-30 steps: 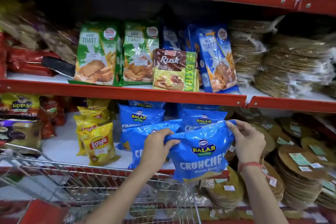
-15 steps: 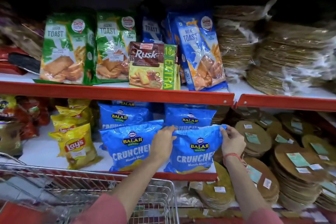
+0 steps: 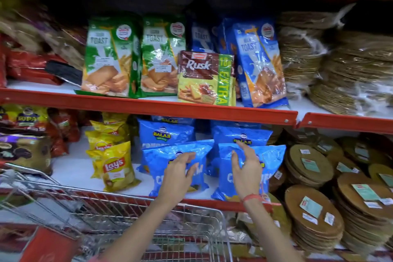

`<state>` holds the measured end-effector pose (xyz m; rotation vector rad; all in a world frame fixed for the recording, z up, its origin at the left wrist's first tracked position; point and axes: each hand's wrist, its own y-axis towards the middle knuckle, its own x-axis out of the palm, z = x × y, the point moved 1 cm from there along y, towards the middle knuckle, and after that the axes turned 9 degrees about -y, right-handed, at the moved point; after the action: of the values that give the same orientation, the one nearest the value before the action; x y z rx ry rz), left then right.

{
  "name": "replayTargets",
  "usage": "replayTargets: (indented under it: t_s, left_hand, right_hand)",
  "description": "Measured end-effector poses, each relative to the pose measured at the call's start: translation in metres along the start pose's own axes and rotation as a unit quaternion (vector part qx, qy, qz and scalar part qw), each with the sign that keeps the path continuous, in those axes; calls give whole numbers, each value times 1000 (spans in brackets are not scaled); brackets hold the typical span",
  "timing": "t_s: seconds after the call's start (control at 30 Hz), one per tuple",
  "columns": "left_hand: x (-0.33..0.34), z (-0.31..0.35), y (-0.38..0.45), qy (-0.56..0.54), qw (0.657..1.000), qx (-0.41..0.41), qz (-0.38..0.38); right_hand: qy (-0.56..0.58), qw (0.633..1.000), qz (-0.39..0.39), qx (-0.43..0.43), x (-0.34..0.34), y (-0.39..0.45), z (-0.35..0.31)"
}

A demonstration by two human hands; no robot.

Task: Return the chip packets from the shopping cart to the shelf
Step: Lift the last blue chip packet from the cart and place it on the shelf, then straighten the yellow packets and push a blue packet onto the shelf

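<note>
Chip packets stand on the shelf — left hand and right hand spread open, gripping nothing.

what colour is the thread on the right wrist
Red, a thin thread tied round the right wrist; the head view shows it clearly.

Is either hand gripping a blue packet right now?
No: both the left hand and right hand hover open-fingered before the blue packets standing on the shelf.

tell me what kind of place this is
Most likely a grocery shop's snack aisle: red metal shelving stocked with packaged goods, such as blue Balaji chip packets and Lay's bags, and a wire shopping cart parked in front of the shelf.
</note>
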<state>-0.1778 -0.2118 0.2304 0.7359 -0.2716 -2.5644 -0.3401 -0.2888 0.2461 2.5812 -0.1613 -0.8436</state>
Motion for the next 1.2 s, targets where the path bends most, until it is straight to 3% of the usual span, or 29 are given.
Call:
replayTargets:
  t_s: [0.3,0.47,0.6,0.7,0.8,0.97,1.2]
  left_hand:
    - [-151,-91,-16,-12,984,-64,167]
    - [-218,-147,-15,2,963,-159,216]
    - [-249,-175,9,48,970,-174,165]
    - [-263,-188,35,86,980,-166,63]
    - [-270,-194,50,122,982,-144,-21]
    - [-291,-204,58,142,984,-103,-28]
    - [-315,-203,67,177,976,-127,-13]
  right_hand:
    - [74,981,-145,-101,111,-61,-120]
    - [32,965,-247,-78,192,-78,-169]
    - [-118,949,-275,-97,228,-51,-189]
    - [-204,915,-338,-88,240,-27,-195]
    - [-228,908,-344,-70,246,-24,-199]
    - [-199,917,-341,-51,258,-33,-207]
    - [-188,921,-335,-60,281,-47,-220]
